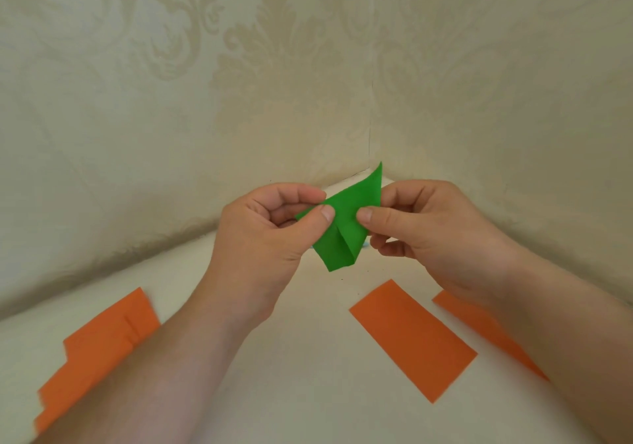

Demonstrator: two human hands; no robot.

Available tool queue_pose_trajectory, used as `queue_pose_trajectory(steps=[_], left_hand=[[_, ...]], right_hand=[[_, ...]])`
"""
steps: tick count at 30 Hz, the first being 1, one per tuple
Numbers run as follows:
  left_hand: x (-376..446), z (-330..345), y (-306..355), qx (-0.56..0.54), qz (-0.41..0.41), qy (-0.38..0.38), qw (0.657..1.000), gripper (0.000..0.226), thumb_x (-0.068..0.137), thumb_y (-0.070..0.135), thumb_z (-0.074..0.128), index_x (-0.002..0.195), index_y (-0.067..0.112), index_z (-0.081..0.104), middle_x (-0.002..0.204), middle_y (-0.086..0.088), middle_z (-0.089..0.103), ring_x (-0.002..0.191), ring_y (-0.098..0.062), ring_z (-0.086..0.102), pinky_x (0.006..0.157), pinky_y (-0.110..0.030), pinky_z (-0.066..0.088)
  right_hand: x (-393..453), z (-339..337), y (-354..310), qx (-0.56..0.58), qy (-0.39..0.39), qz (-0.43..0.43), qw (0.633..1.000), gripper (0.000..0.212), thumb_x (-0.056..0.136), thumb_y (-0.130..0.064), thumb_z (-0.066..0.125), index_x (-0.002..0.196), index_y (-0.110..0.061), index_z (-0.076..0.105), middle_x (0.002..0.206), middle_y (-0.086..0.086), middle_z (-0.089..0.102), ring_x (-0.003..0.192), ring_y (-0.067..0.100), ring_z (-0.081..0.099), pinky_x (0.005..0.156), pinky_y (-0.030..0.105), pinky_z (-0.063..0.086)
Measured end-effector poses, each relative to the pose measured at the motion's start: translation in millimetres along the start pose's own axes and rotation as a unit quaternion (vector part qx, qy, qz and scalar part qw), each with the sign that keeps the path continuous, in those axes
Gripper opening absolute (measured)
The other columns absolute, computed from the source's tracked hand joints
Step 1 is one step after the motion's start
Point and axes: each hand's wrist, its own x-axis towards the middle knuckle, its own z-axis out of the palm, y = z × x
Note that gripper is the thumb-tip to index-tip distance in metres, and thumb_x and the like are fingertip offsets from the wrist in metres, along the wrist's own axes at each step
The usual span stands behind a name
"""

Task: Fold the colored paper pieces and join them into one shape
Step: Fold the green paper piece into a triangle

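A green folded paper piece (346, 224) is held in the air above the white table, with a crease running down its lower half and a point sticking up. My left hand (263, 238) pinches its left edge between thumb and forefinger. My right hand (431, 234) pinches its right side, thumb on the front. An orange paper rectangle (412, 339) lies flat on the table below my right hand. A second orange strip (479, 327) lies to its right, partly hidden by my right forearm. Stacked orange pieces (99, 351) lie at the left, partly under my left forearm.
The white table (308, 358) sits in a corner formed by two walls with pale patterned wallpaper (239, 84). A small bluish object (365, 245) peeks out just behind the green paper; I cannot tell what it is.
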Motion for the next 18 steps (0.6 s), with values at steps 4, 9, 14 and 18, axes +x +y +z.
queue_pose_trajectory(steps=[4,9,14,18], left_hand=[[-0.5,-0.7,2.1,-0.001,0.008,0.005,1.000,0.024,0.082,-0.003,0.079,0.085,0.021,0.076,0.078,-0.004,0.078,0.072,-0.015,0.072,0.069,-0.023,0.057],[-2.2,-1.0,6.0,0.006,0.016,-0.001,1.000,0.027,0.084,-0.004,0.076,0.093,0.020,0.072,0.077,-0.005,0.078,0.069,-0.013,0.071,0.066,-0.019,0.054],[-3.4,-0.5,6.7,0.008,0.010,-0.006,1.000,0.029,0.085,-0.004,0.075,0.095,0.023,0.072,0.074,-0.005,0.077,0.068,-0.013,0.070,0.067,-0.018,0.054],[-3.0,-1.8,5.3,0.011,0.007,-0.022,1.000,0.032,0.085,-0.004,0.075,0.097,0.025,0.073,0.074,-0.006,0.076,0.073,-0.018,0.070,0.077,-0.025,0.058]], right_hand=[[-0.6,0.3,-1.4,0.009,-0.008,-0.010,1.000,0.016,0.085,-0.015,0.078,0.071,-0.022,0.075,0.075,0.005,0.068,0.068,0.014,0.062,0.076,0.037,0.053],[-1.0,0.4,-4.2,0.040,0.003,-0.004,0.999,0.020,0.081,-0.013,0.079,0.065,-0.023,0.073,0.073,0.002,0.067,0.064,0.014,0.060,0.073,0.036,0.052],[-3.4,-0.9,-6.6,0.092,-0.020,0.027,0.995,0.018,0.065,-0.020,0.080,0.056,-0.021,0.065,0.067,-0.002,0.065,0.063,0.015,0.060,0.068,0.032,0.051],[-2.2,-3.1,-5.7,0.088,-0.033,0.031,0.995,0.014,0.064,-0.022,0.081,0.065,-0.020,0.068,0.074,0.001,0.068,0.065,0.015,0.061,0.066,0.031,0.051]])
